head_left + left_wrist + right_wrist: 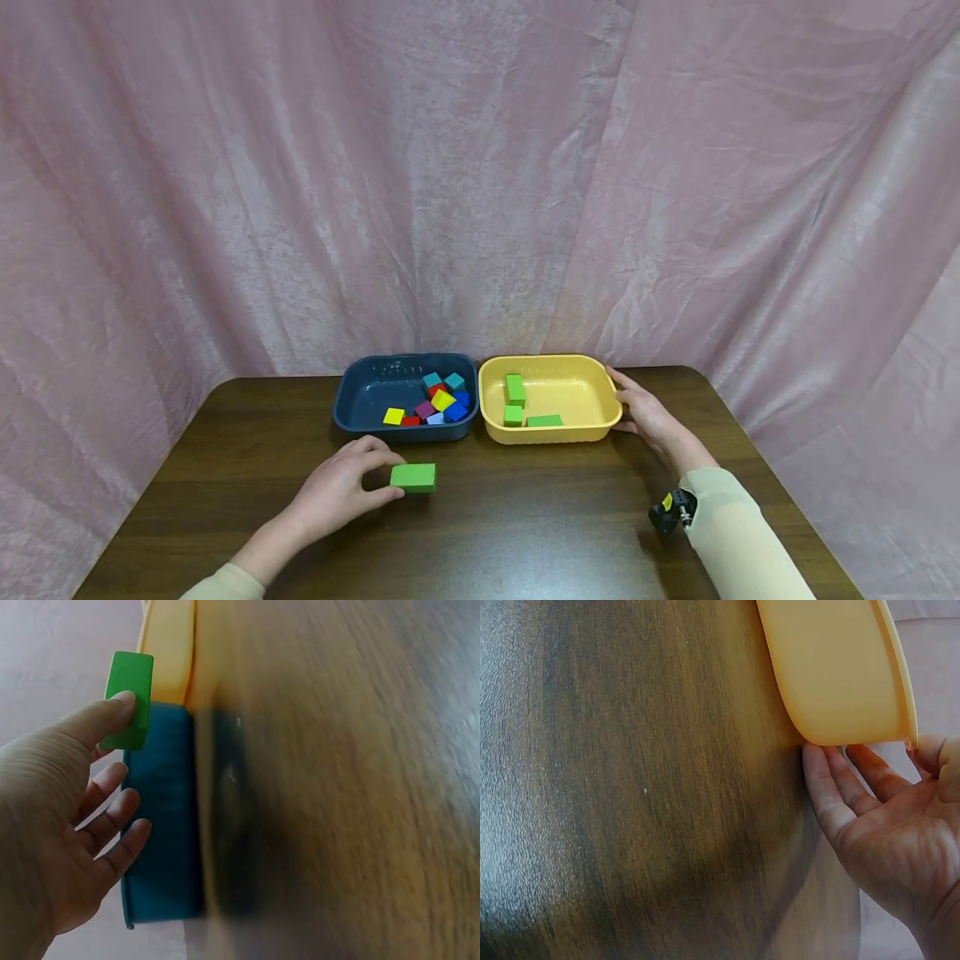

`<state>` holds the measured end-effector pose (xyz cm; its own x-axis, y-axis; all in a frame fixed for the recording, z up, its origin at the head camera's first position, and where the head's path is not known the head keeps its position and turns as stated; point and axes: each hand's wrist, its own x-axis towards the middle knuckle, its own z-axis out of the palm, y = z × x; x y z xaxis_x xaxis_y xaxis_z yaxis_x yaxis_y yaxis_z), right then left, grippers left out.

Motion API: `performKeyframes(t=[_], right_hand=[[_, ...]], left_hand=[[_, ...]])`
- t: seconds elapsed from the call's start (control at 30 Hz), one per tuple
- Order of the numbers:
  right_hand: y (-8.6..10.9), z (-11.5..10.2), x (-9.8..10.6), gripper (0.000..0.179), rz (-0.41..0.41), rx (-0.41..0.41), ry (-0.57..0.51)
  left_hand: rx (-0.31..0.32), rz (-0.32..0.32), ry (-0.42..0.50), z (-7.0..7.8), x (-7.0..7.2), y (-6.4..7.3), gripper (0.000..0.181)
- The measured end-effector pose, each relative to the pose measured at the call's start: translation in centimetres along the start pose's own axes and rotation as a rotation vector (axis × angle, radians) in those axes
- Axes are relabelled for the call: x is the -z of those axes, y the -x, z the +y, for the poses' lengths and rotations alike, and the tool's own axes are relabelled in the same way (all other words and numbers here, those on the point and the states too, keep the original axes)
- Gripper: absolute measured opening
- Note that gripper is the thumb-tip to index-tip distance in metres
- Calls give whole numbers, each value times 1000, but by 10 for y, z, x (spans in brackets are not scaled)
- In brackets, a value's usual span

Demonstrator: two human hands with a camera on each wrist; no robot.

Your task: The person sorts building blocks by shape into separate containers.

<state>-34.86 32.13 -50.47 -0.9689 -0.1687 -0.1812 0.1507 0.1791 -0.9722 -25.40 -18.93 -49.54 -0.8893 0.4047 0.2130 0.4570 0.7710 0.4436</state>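
Observation:
My left hand [341, 483] pinches a green rectangular block [413, 477] between thumb and fingertips, above the table in front of the dark blue basket [352, 429]. In the left wrist view the thumb lies on the block's face, and the other visible fingers are spread loosely. The right hand [654, 421] rests its fingers against the right end of the yellow basket [585, 392]. In the right wrist view these fingers look fairly straight along the basket's outer wall, with one digit up by the rim. Green blocks [514, 390] lie in the left part of the yellow basket.
Several coloured cubes [442, 401], among them yellow, red, blue, teal and purple, lie in the dark blue basket, mostly to its right. Both baskets stand side by side near the back edge of the brown wooden table [510, 525]. Behind hangs a pink curtain [480, 183].

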Motion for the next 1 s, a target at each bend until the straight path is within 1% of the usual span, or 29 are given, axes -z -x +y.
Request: performKeyframes(t=[0.23, 0.43, 0.7, 0.87, 1.0], right_hand=[[0, 1, 0, 62, -7, 5, 2], [0, 1, 0, 62, 1, -3, 6], [0, 1, 0, 62, -2, 6, 3], [0, 1, 1, 62, -11, 12, 0], [0, 2, 1, 62, -9, 14, 0]], left_hand=[[-23, 34, 14, 11, 3, -2, 37], [-32, 63, 30, 21, 7, -6, 36], [-50, 99, 39, 30, 11, -14, 36], [-83, 135, 26, 37, 13, -20, 36], [-101, 162, 27, 42, 13, -28, 37]])
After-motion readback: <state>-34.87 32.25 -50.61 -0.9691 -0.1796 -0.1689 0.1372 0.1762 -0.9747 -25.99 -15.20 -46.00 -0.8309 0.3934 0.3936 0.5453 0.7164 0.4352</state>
